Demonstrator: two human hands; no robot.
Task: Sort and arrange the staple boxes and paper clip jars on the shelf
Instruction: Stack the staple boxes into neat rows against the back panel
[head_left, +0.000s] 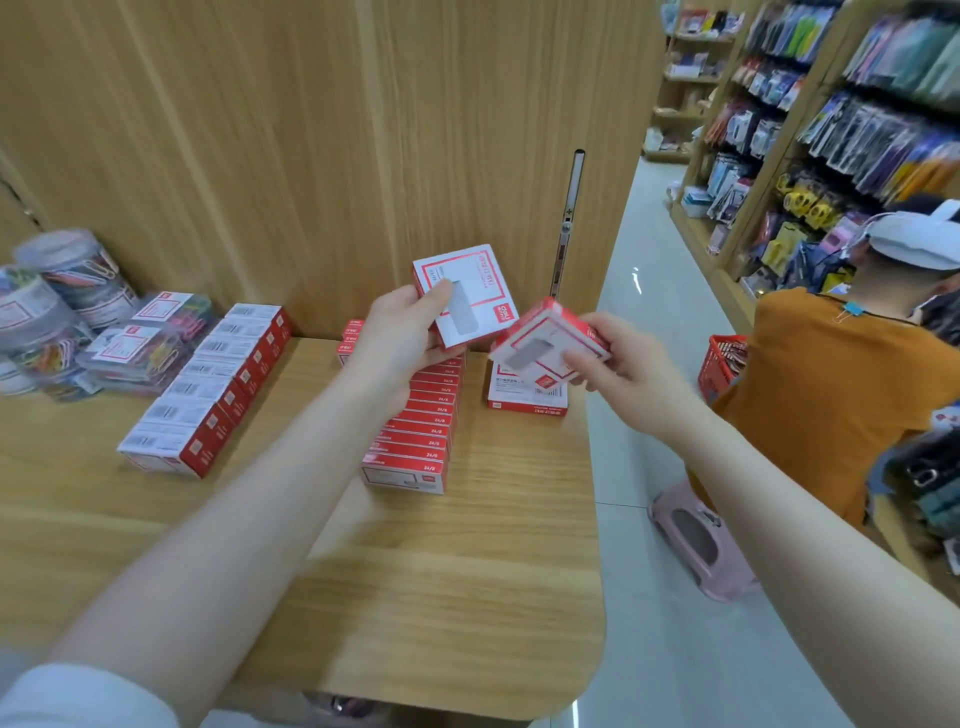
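Observation:
My left hand (402, 332) grips a white and red staple box (470, 291), held up with its face toward me above the middle row of red staple boxes (415, 441). My right hand (618, 364) holds a second staple box (545, 340), tilted, just over another staple box (527, 400) lying flat on the wooden shelf (467, 571). A left row of staple boxes (208, 384) runs front to back. Clear paper clip jars (72, 280) and flat clear clip boxes (140, 348) sit at the far left.
A wooden back panel (311, 130) rises behind the shelf. To the right is a tiled aisle (649, 322) where a person in an orange shirt (831, 384) crouches by a red basket (722, 358) and a pink stool (701, 540). Stocked store shelves (831, 130) line the far right.

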